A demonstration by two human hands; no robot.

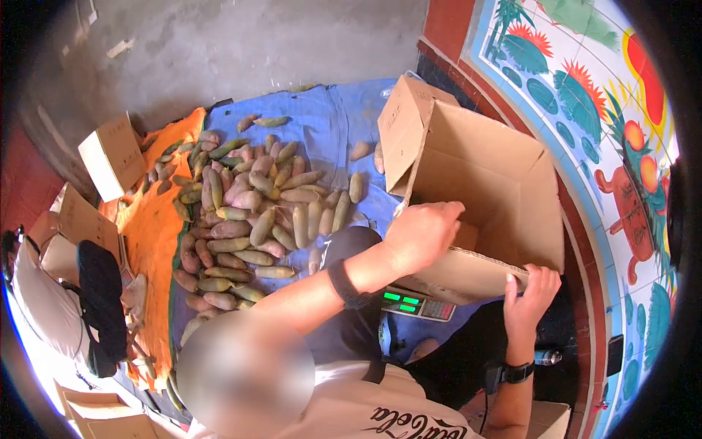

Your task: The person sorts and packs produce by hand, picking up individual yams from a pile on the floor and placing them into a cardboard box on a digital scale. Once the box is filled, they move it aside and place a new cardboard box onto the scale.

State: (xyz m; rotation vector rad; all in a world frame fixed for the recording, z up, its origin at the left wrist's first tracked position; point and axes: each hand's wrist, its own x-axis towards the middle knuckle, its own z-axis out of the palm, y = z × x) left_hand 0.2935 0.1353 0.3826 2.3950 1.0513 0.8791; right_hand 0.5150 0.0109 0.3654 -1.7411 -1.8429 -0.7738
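Two hands, one open box (504,168), right of frame.
Right hand (532,289) grips the near rim; left hand (424,233) curled at box edge, grip unclear. One scale (437,311) just below center, one vegetable pile (245,212) left of center.

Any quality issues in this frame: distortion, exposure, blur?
Head view: fisheye bows the multicoloured tile wall, corners black. Head view: lower-left edge blown out. Head view: smooth oval blur left of bottom centre hides detail; large open brown cardboard box looks sharp.
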